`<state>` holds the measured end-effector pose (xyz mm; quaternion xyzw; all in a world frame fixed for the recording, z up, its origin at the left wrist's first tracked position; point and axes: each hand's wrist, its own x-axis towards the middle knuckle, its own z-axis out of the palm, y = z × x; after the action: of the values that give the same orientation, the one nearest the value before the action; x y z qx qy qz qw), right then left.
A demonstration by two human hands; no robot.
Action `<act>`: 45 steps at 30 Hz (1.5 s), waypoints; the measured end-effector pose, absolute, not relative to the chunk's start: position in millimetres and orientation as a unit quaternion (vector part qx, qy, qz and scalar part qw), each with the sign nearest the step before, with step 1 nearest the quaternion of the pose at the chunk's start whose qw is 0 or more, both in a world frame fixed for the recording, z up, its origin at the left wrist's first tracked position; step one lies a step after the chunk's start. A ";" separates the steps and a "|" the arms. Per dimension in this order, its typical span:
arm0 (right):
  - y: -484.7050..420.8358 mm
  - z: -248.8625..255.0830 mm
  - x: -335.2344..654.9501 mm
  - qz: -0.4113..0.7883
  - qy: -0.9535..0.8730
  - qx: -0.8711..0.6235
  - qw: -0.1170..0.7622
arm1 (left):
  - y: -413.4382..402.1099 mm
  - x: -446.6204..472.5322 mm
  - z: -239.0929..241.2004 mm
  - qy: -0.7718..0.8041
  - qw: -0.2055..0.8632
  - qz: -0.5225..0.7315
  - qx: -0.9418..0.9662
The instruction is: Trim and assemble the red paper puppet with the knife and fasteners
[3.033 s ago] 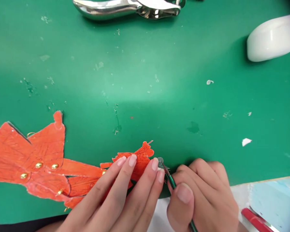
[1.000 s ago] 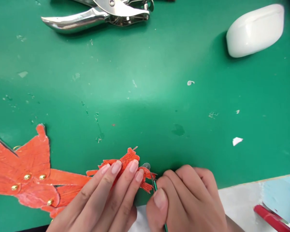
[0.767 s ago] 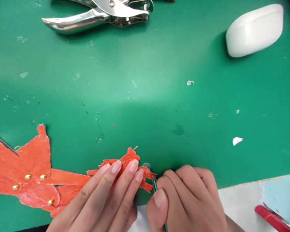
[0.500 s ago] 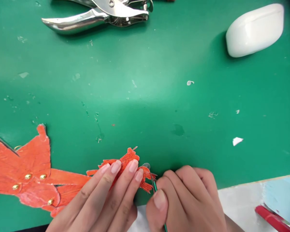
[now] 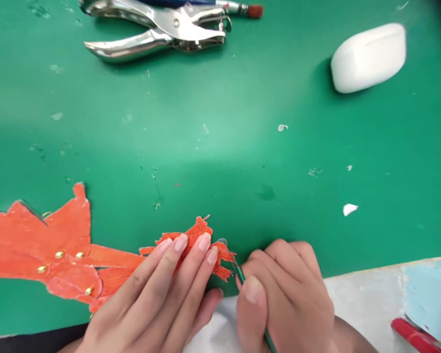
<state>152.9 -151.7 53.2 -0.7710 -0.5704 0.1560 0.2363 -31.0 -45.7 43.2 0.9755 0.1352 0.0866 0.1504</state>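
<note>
Your right grip [image 5: 286,294] is wrapped around a slim green-handled tool [image 5: 268,338], thumb pressed along it and the other fingers curled under. Its dark tip meets the fringed edge of a small orange piece [image 5: 224,255], near the bottom of your view. A clear rounded bit [image 5: 222,241] shows just beside that piece. Your left grip [image 5: 150,299] lies palm down, fingers straight and close together, clasping nothing that you can see; its fingertips press on the orange parts, and the thumb pokes out below. Further left, a larger orange cutout [image 5: 68,220] lies flat on the green surface [image 5: 297,196], dotted with gold fasteners [image 5: 59,255] and cut off by the left edge. Your left fingers hide where it meets the smaller piece, so you can't tell how they join. Both your forearms come in from the bottom edge. Well apart from your hands, at the top, lie a silver hole punch [image 5: 183,29] and a red-tipped brush [image 5: 255,11], its blue handle partly behind the punch. A white rounded object [image 5: 369,58] sits at upper right; a red item [image 5: 411,333] at lower right is cropped and hard to identify.
</note>
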 end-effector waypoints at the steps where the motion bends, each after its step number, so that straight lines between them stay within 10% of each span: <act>1: -151.8 52.8 156.9 0.165 -0.571 -0.762 0.258 | -46.1 -29.1 44.1 0.128 0.115 0.100 0.980; 12: -127.0 66.4 211.6 0.225 -0.560 -0.677 0.422 | -31.9 -22.4 47.4 0.015 0.145 0.221 0.964; 20: -52.5 48.5 212.2 0.511 -0.441 -0.545 0.497 | -7.9 -7.8 74.2 0.417 0.564 0.263 0.662; 45: -27.6 42.1 221.0 0.554 -0.610 -0.435 0.363 | -2.9 -16.0 65.0 0.470 0.711 0.200 0.483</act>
<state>221.0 -27.6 42.1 -0.4346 -0.6103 0.5542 0.3627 -16.0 -2.9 65.0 0.4834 0.4696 0.1995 0.7113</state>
